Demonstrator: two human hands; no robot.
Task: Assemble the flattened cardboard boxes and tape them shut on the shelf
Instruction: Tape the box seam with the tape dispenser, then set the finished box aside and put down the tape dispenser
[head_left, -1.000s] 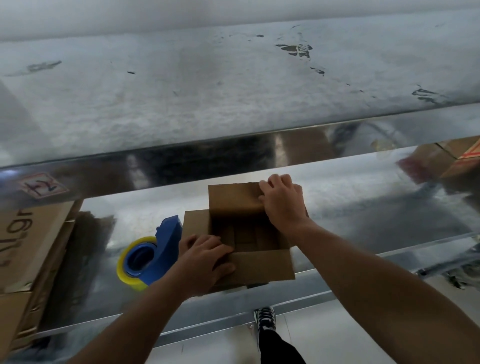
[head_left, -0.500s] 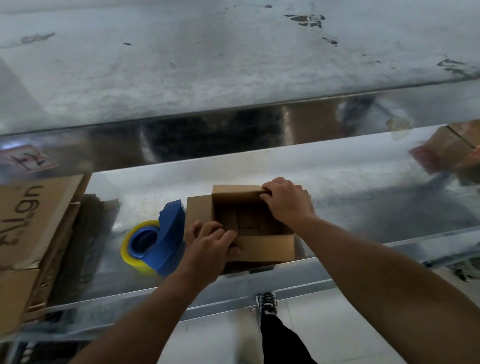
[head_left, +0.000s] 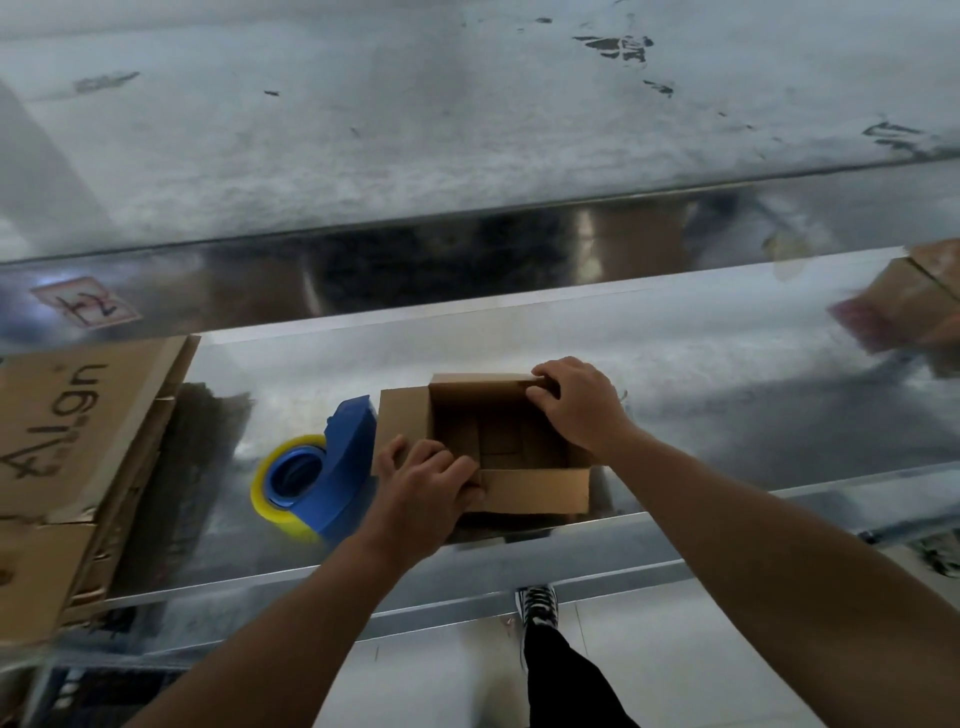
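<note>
- Cardboard, brown and thin, is what both hands are clamped on. The left hand (head_left: 423, 499) curls its fingers over the near-left corner of the open box (head_left: 535, 491), where the left flap meets the near flap.
- The right hand (head_left: 579, 402) curls its fingers over the right end of the far flap, which leans inward over the opening.
- The hands are apart, at opposite corners of the box.
- The box stands upright at the front edge of the shelf (head_left: 675, 374), about midway along the visible stretch. Its top is open and folded bottom flaps show inside. The left and near flaps are spread outward.
- It is probably light and empty. The walls should be stiff enough to stand but may skew out of square if pushed from one side.
- The flaps will likely bend cleanly only at their score lines, so the best hold is on the flap edges close to the fold, pressing down near the corners.
- The metal shelf looks slick, so one hand should brace the box against sliding.
- A blue tape dispenser (head_left: 348, 467) with a yellow roll (head_left: 275, 493) lies just beside the left flap. Whether they touch I cannot tell.
- A stack of flattened cardboard (head_left: 67, 426) lies at the left end of the shelf.
- Another box (head_left: 904, 306), blurred, sits toward the right end near the back edge.
</note>
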